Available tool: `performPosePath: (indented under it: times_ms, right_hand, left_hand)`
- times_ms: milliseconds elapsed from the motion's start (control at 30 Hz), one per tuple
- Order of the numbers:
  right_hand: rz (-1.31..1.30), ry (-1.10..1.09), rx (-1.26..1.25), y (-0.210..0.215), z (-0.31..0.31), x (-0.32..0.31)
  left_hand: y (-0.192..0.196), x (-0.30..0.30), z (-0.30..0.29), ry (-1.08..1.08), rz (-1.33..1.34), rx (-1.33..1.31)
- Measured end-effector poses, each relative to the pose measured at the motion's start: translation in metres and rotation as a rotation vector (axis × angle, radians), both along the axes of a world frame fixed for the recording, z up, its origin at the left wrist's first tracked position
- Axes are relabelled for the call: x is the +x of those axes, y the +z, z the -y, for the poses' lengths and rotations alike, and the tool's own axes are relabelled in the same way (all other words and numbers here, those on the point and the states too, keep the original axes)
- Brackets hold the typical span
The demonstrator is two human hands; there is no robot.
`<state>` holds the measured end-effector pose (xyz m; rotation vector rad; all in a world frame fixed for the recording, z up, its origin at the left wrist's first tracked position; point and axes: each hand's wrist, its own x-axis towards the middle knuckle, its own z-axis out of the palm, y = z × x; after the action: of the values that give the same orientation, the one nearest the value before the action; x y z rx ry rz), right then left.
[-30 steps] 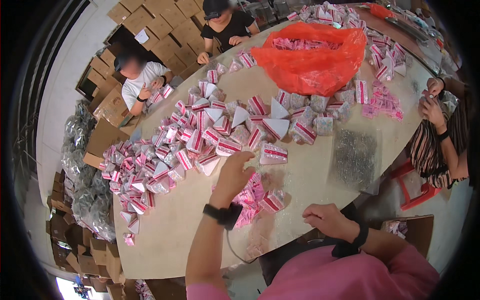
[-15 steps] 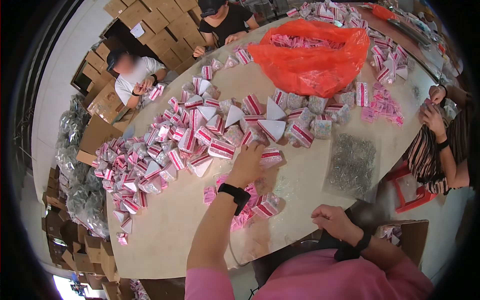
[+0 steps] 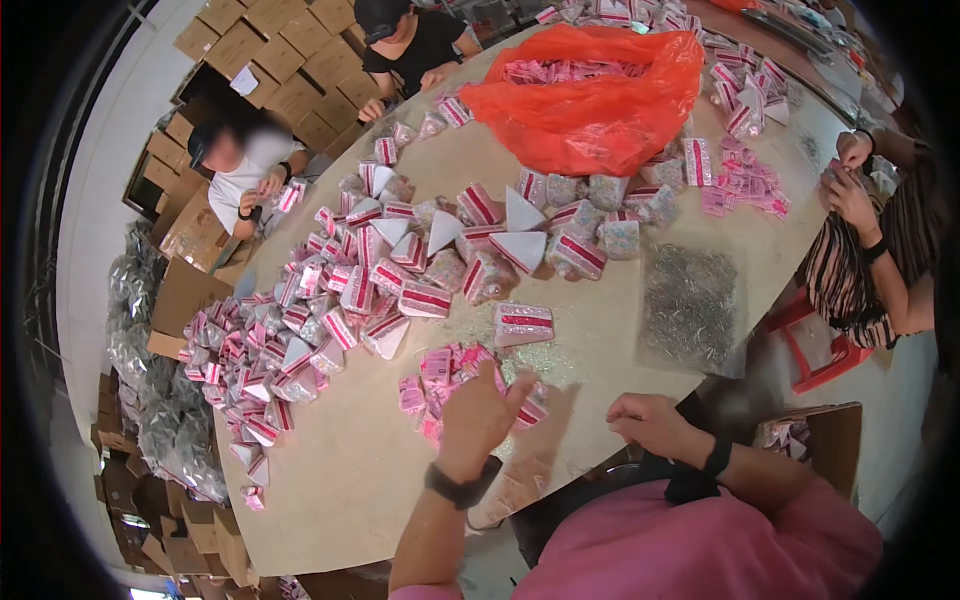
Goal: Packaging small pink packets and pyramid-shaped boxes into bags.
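My left hand (image 3: 484,412) is over a small heap of pink printed tags (image 3: 437,372), thumb and forefinger spread apart. Partly covered by it, a glittery wedge shaped like a cake slice (image 3: 535,408) lies beside the tags. Another cake-slice ornament (image 3: 523,324), white with a dark pink band, lies alone just beyond the hand. At the table's near edge my right hand (image 3: 648,424) is held with its fingers curled in. Whatever may be between those fingers is too small to make out.
A large pile of cake-slice ornaments (image 3: 375,262) spreads across the table's left and middle. Behind it sits a red plastic bag (image 3: 585,115) of pink tags. A clear bag of metal pins (image 3: 692,308) lies at right. Several people work around the table; a red stool (image 3: 820,350) stands at right.
My left hand has drawn back from the lone cake slice toward me, over the tags and the nearer slice. The right hand stays curled near the edge. The whole view has shifted slightly.
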<state>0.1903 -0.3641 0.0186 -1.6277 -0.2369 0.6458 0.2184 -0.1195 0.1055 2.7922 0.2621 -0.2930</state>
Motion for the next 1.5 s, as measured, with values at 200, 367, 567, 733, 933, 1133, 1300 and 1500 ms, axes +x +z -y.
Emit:
performPosePath:
  times_ms: [200, 367, 567, 733, 933, 1133, 1300, 1500]
  right_hand:
    - [0.078, 0.029, -0.019, 0.016, -0.009, 0.001]
    - [0.079, 0.033, 0.038, 0.037, -0.015, 0.002]
    - [0.436, 0.173, -0.017, 0.096, -0.039, 0.002]
    - [0.867, 0.224, -0.035, 0.108, -0.059, 0.001]
    - [1.031, 0.244, -0.155, 0.111, -0.071, -0.005]
    - [1.013, 0.23, -0.184, 0.117, -0.073, -0.006]
    - [1.015, 0.23, -0.204, 0.116, -0.072, -0.005]
    - [1.024, 0.202, -0.213, 0.113, -0.072, -0.005]
  left_hand:
    - [-0.043, -0.028, -0.01, 0.054, -0.005, -0.279]
    - [-0.058, -0.071, -0.016, 0.459, 0.173, -1.317]
    - [-0.038, -0.097, 0.013, 0.457, 0.26, -1.842]
    - [-0.026, -0.101, 0.025, 0.431, 0.521, -1.568]
    - [-0.018, -0.106, 0.029, 0.462, 0.635, -1.489]
    - [-0.019, -0.111, 0.03, 0.418, 0.653, -1.529]
    - [-0.021, -0.111, 0.031, 0.398, 0.669, -1.51]
    - [-0.022, -0.111, 0.034, 0.421, 0.676, -1.434]
